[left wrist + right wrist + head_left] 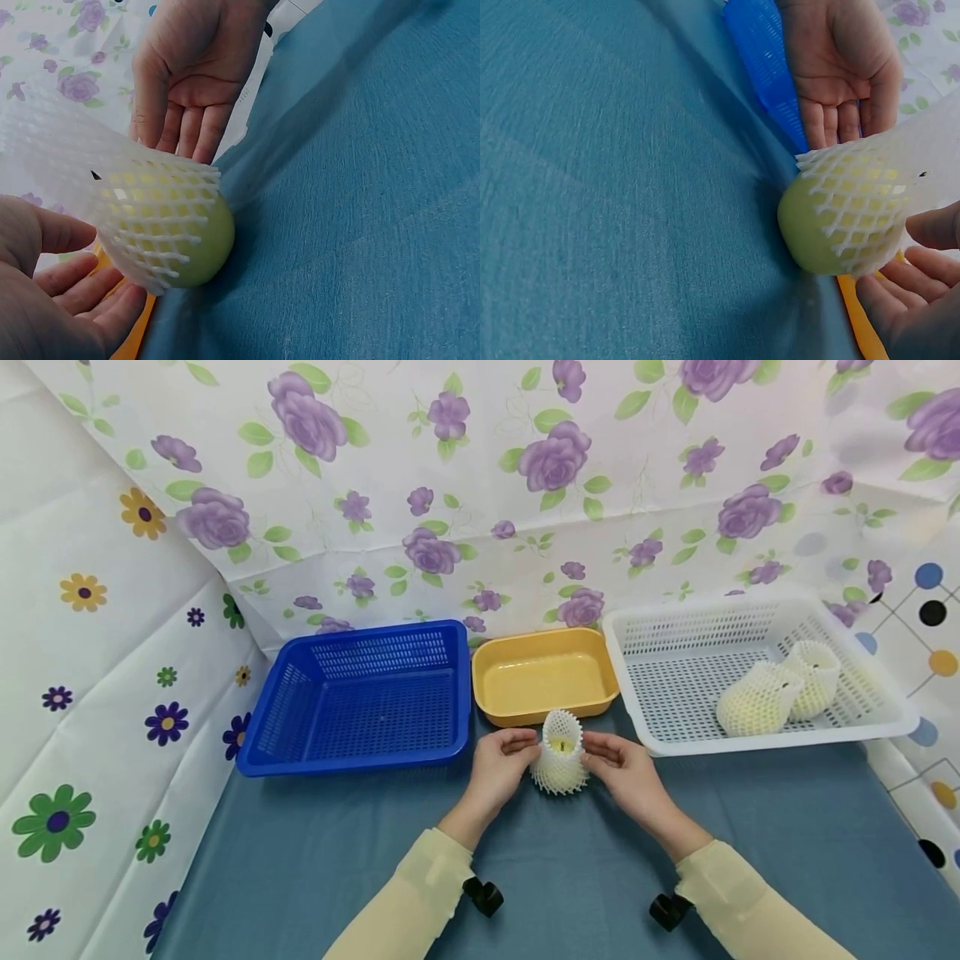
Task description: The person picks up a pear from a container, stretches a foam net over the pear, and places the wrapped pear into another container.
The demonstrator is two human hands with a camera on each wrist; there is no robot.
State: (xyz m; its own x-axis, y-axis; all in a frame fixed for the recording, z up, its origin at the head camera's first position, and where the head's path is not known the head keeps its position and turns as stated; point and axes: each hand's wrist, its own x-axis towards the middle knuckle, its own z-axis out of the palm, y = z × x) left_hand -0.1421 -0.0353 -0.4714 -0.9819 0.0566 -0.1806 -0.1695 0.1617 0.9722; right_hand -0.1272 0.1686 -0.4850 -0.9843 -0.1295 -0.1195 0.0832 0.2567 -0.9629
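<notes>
A round yellow-green fruit (217,244) with a dark stem stands on the cloth, covered by a white foam net sleeve (561,774). Its smooth lower part shows below the net's edge in both wrist views. My left hand (498,763) is at the fruit's left side, thumb and fingers spread apart and fingertips right at the net. On the other side, my right hand (624,770) mirrors it, its loosely bent fingers (911,281) close to the net's edge and its thumb beside the sleeve. Neither hand's fingers close round the fruit.
A blue basket (352,764) sits at the back left, with a yellow tray (546,704) beside it. In the white basket (637,693) at the back right lie two more netted fruits (753,702). Flowered sheets (495,468) hang behind the blue cloth (555,877).
</notes>
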